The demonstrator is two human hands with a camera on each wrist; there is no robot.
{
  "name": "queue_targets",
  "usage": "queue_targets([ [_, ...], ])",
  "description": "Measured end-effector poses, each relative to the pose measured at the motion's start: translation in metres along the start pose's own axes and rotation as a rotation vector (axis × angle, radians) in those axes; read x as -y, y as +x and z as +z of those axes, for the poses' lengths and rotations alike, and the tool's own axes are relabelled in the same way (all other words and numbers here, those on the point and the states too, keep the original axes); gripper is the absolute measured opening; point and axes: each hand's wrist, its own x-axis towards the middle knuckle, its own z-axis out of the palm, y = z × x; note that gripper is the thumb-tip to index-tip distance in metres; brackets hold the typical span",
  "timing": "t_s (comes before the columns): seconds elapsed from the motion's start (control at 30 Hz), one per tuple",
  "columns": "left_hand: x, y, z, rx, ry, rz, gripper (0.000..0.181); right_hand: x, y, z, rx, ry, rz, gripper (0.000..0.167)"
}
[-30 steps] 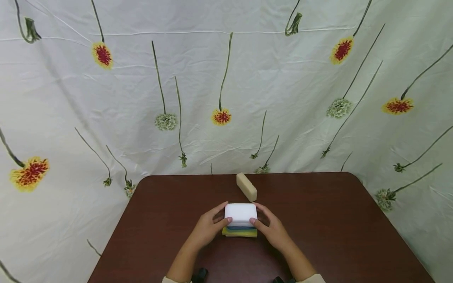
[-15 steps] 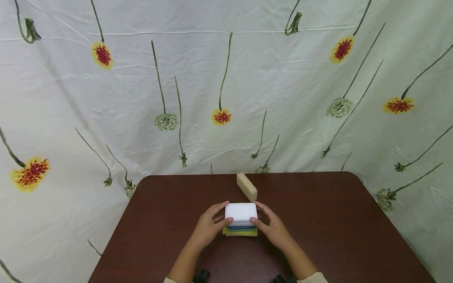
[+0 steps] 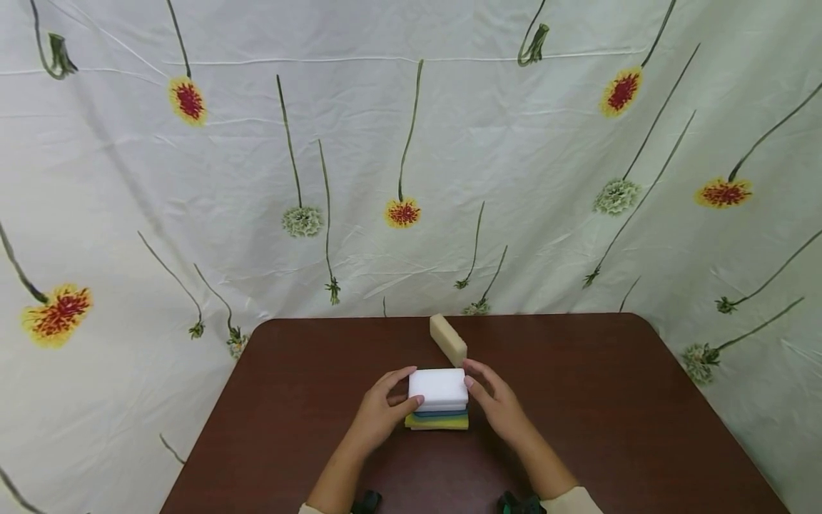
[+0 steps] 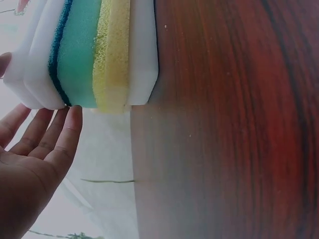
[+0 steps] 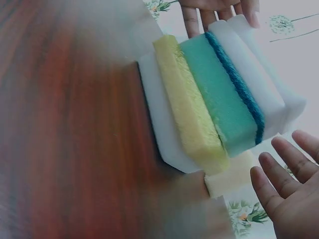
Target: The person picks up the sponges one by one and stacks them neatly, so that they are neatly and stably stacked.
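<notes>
A stack of sponges stands in the middle of the table. From the bottom rise a white sponge [image 5: 167, 117], a yellow sponge [image 5: 192, 114], a green sponge [image 5: 219, 99] with a dark blue scouring layer, then two white sponges [image 3: 439, 385]. Straight fingers of my left hand [image 3: 375, 410] touch the left end of the upper sponges, thumb by the near side. My right hand [image 3: 501, 410], fingers spread and slightly bent, sits beside the right end; the right wrist view shows a small gap between its fingertips and the stack.
Just behind the stack, a beige block-shaped sponge [image 3: 447, 341] stands on edge on the dark brown table [image 3: 578, 414]. A pale cloth printed with flowers [image 3: 359, 171] hangs beyond the table's far edge. Dark wrist devices [image 3: 366, 501] show near the bottom.
My right hand has drawn slightly right, its thumb leaving the near side of the top white sponge. The left hand and the stack have barely moved.
</notes>
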Motion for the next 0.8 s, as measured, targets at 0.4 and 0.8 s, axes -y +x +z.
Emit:
queue_targets([
  [0.4, 0.001, -0.001, 0.001, -0.007, 0.005, -0.012, 0.058, -0.006, 0.019, -0.011, -0.074, 0.008, -0.074, 0.044],
  [0.8, 0.002, -0.001, 0.002, -0.029, 0.000, -0.013, 0.058, -0.015, 0.038, -0.007, -0.182, -0.038, -0.009, 0.041],
])
